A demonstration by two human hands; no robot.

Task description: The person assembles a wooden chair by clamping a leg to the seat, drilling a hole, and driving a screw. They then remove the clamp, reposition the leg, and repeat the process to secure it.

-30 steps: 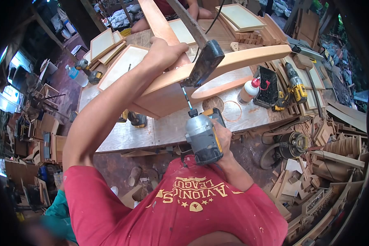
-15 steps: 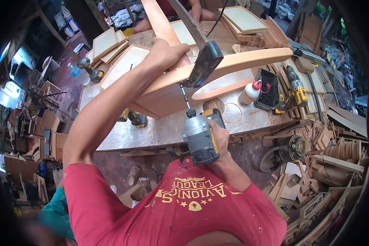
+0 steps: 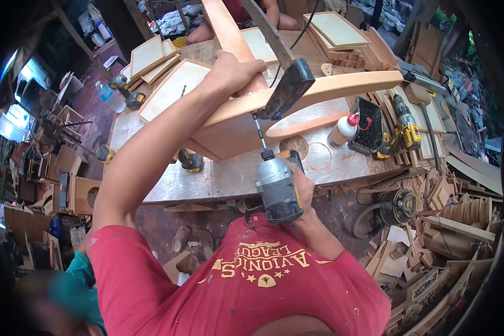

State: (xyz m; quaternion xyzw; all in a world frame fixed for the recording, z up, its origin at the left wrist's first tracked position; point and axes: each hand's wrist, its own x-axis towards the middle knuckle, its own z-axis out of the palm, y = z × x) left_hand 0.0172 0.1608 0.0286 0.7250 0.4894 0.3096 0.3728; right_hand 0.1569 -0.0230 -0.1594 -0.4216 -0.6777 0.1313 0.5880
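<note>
My right hand (image 3: 302, 187) is wrapped around the handle of a grey and yellow impact driver (image 3: 277, 185). Its long bit (image 3: 260, 131) points up at the near side of a curved wooden piece (image 3: 347, 85), its tip right by the clamp. My left hand (image 3: 235, 74) is closed on the wooden frame where an upright board (image 3: 229, 28) meets the curved piece; its fingertips are partly hidden. A bar clamp (image 3: 288, 87) with a black jaw presses on the curved piece just right of my left hand.
On the workbench (image 3: 196, 185) are a white glue bottle (image 3: 343, 131), a black box (image 3: 367, 126), a yellow drill (image 3: 407, 126) and another driver (image 3: 190, 161). Framed panels (image 3: 333, 29) are stacked behind. A person (image 3: 271, 14) sits across; another (image 3: 81, 285) is at lower left.
The wooden frame, clamp, both hands and driver appear slightly farther right in view. The bit stays at the curved piece, and both hands keep their grips.
</note>
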